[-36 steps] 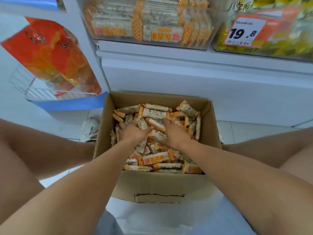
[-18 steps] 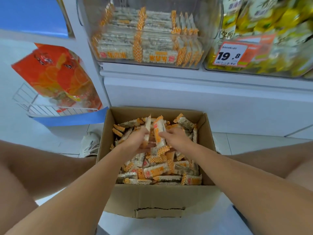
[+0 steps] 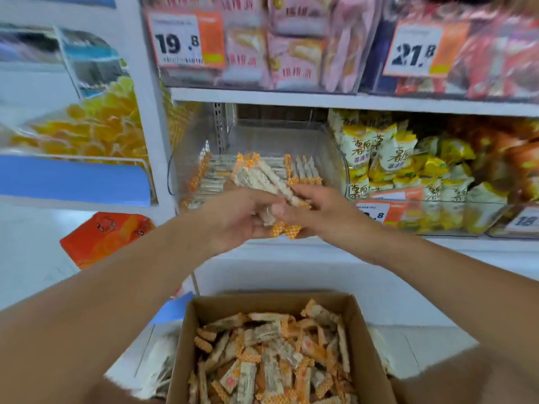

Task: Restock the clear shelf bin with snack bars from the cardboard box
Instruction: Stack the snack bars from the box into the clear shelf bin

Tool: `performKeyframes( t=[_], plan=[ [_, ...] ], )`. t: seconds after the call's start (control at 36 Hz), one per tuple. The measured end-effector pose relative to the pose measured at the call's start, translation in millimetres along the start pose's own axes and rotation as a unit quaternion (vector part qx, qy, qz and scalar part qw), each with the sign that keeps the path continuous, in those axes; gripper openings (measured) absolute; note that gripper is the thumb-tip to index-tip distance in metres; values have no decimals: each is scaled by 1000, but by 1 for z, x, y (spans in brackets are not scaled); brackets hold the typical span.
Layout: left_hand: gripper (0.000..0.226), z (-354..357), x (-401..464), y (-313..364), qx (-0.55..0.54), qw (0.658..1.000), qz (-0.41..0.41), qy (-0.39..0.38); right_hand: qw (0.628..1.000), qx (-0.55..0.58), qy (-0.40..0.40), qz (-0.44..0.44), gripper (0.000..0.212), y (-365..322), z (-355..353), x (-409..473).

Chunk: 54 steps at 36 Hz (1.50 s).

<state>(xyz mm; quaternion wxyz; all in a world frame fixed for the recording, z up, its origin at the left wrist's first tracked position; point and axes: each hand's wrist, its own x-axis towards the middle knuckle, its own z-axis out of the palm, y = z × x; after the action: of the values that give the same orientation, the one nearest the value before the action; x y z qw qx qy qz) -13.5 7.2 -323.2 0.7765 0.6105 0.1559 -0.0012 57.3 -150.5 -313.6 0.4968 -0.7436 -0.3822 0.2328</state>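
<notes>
Now lifting a bundle of snack bars [image 3: 269, 185] out of the cardboard box [image 3: 368, 339], both hands [image 3: 239, 217] [image 3: 318, 211] raising it before the clear bin [image 3: 335, 141].

clear bin [image 3: 186, 158] open-topped with room above its bars [image 3: 303, 170], shelf board [image 3: 350, 102] overhead, yellow packets [image 3: 390, 153] rightward

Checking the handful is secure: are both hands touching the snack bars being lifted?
Touching. The head view shows the left hand and right hand gripping the bundle of snack bars between them.

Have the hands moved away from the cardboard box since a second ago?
Yes: both hands rose out of the box and now hold bars before the clear bin.
</notes>
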Motion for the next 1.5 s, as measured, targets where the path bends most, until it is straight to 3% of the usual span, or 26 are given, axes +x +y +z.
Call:
performKeyframes(
  t=[0.06, 0.11, 0.19, 0.33, 0.39, 0.47, 0.58, 0.75, 0.92, 1.03, 1.08, 1.11, 1.17, 1.19, 1.25, 1.36, 1.44, 1.5],
  plan=[
    [29, 1, 8, 13, -27, 999, 10, 15, 999, -16, -10, -38, 39, -4, -5, 9],
    [51, -3, 24, 14, -55, 997, 38, 40, 995, -48, 36, -76, 59, 8, -7, 24],
    [84, -8, 49, 11, -66, 991, 77, 83, 984, -91, 112, -101, 62, 23, -8, 53],
    [84, -21, 80, 34, -40, 985, 103, 133, 985, -76, 130, -85, 54, 29, -28, 83],
    [70, -33, 89, 41, -18, 984, 93, 154, 992, -51, 106, -49, 58, 33, -34, 87],
    [26, -38, 96, 38, -23, 992, 58, 105, 993, -13, 118, -8, 62, 44, -35, 99],
    [25, -26, 106, 32, -65, 991, 59, 99, 988, 62, 137, 44, 80, 47, -32, 116],
    [2, -31, 129, 33, -4, 978, 114, 173, 996, 13, 85, -26, 71, 42, -26, 124],
    [4, -40, 131, 39, 21, 985, 64, 159, 992, -53, 102, -51, 44, 49, -34, 134],
    [37, -54, 128, 43, 56, 987, -8, 149, 987, -112, 113, -16, 59, 51, -40, 137],
    [50, -68, 126, 45, 199, 961, -5, 193, 983, -114, 144, 13, 64, 51, -42, 143],
    [48, -78, 123, 44, 324, 921, 17, 215, 983, -99, 154, 24, 63, 50, -43, 148],
    [38, -97, 117, 38, 550, 802, 49, 225, 982, -81, 166, 39, 64, 49, -44, 165],
    [34, -105, 114, 35, 622, 753, 40, 211, 981, -86, 171, 39, 64, 47, -43, 178],
    [33, -116, 108, 28, 699, 693, -13, 177, 977, -116, 176, 25, 69, 42, -39, 206],
    [30, -123, 96, 25, 707, 694, 7, 135, 970, -200, 138, 12, 73, 33, -25, 262],
    [23, -124, 87, 25, 674, 713, 153, 117, 962, -255, 97, -8, 74, 33, -8, 298],
    [30, -123, 85, 23, 697, 704, 93, 103, 954, -290, 71, -18, 77, 43, 2, 318]
  ],
)
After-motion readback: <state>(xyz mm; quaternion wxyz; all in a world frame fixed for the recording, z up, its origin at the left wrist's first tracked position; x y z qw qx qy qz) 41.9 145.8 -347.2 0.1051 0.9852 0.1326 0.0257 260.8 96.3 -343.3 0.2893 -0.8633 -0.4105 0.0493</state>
